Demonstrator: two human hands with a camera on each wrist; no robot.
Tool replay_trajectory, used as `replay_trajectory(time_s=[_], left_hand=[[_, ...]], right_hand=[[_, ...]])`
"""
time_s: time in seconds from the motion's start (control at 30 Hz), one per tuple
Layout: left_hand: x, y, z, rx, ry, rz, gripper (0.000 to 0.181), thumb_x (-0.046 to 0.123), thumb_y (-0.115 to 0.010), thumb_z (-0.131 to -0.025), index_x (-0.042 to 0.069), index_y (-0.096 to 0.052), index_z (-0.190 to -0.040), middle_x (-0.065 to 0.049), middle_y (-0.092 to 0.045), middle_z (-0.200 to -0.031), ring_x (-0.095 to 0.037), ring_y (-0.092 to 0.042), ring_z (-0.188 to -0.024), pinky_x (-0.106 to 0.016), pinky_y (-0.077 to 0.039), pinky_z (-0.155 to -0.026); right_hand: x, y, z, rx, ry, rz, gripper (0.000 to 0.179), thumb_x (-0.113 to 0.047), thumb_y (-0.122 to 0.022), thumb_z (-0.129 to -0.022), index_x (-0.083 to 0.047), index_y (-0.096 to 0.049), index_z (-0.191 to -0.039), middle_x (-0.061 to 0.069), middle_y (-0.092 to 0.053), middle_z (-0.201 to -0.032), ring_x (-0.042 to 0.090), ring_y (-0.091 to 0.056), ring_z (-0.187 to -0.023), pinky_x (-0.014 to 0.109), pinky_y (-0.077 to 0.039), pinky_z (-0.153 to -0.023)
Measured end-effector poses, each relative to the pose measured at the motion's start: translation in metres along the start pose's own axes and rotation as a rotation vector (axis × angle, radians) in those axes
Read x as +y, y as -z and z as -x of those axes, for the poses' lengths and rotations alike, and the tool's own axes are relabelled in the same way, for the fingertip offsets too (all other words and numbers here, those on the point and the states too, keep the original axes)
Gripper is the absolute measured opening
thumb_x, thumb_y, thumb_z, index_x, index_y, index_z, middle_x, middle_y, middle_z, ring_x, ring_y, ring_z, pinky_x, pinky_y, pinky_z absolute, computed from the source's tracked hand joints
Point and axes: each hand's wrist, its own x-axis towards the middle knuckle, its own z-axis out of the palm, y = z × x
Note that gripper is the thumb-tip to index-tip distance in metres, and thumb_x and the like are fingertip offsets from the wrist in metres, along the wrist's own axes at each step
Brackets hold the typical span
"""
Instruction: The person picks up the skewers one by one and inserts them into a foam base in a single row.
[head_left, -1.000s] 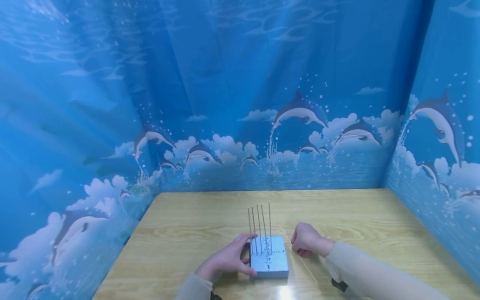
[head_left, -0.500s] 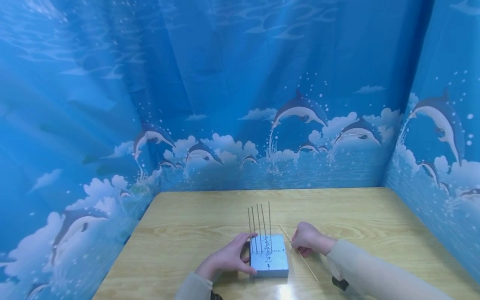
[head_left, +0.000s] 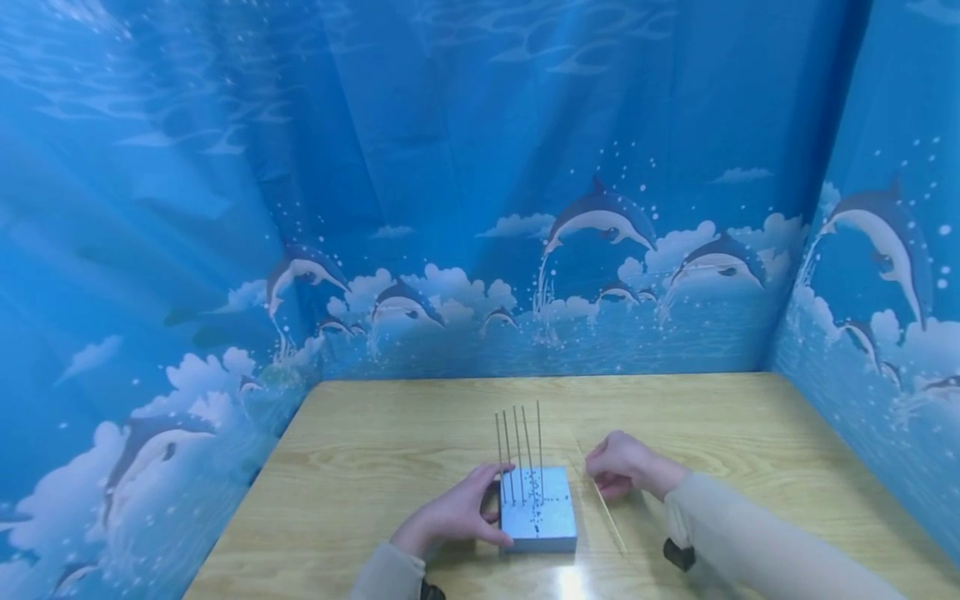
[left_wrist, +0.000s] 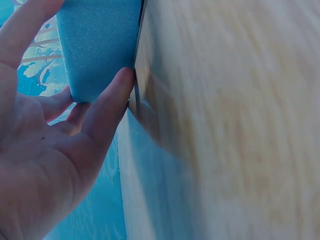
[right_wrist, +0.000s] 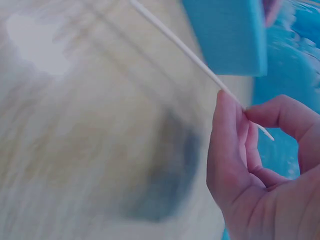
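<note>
A light-blue foam block [head_left: 555, 525] with many small holes in its top rests on the table. Several thin sticks [head_left: 540, 437] stand upright in its left half. My left hand [head_left: 456, 512] grips the block's left side, thumb at the front corner and fingers around the back; in the left wrist view the thumb presses the block's side [left_wrist: 100, 50]. To the right of the block, my right hand [head_left: 621, 465] pinches a thin wooden skewer [right_wrist: 182, 47] between thumb and fingers. The skewer slants and stays apart from the block, with one end poking past the fingertips.
The wood-grain table [head_left: 375, 442] runs back to a blue curtain [head_left: 450, 208] printed with dolphins, which also closes off the left and right sides. A dark band [head_left: 678, 554] sits at my right wrist.
My right hand has lifted the skewer slightly off the table, shifting it a little to the right. My left hand keeps its hold on the foam block.
</note>
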Motion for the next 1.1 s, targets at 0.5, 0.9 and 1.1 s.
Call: replay_trajectory(time_s=[0.5, 0.9, 1.1], left_hand=[[0.000, 0.000, -0.001, -0.001, 0.000, -0.024, 0.106, 0.030, -0.091, -0.063, 0.021, -0.034, -0.152, -0.005, -0.041, -0.151, -0.030, -0.039, -0.141, -0.053, -0.030, -0.120], [-0.003, -0.001, -0.002, 0.005, -0.024, -0.023, 0.108, 0.030, -0.091, -0.063, 0.018, -0.033, -0.153, -0.004, -0.042, -0.151, -0.029, -0.039, -0.141, -0.051, -0.031, -0.120], [-0.003, -0.001, -0.002, 0.001, -0.030, -0.030, 0.107, 0.031, -0.091, -0.062, 0.020, -0.034, -0.152, -0.004, -0.042, -0.150, -0.029, -0.040, -0.140, -0.051, -0.031, -0.120]], right_hand=[[-0.044, 0.025, 0.027, 0.050, 0.191, -0.339, 0.034, 0.003, -0.059, -0.086, 0.014, -0.051, -0.118, 0.012, -0.061, -0.094, 0.018, -0.065, -0.074, 0.033, -0.064, -0.072], [-0.062, 0.010, 0.052, 0.201, 0.362, -0.362, 0.025, 0.007, -0.062, -0.083, 0.010, -0.059, -0.108, 0.012, -0.064, -0.091, 0.017, -0.066, -0.079, 0.033, -0.064, -0.074], [-0.062, -0.007, 0.060, 0.251, 0.453, -0.286, 0.017, 0.008, -0.065, -0.081, 0.004, -0.063, -0.097, 0.017, -0.068, -0.090, 0.017, -0.065, -0.078, 0.030, -0.064, -0.071]])
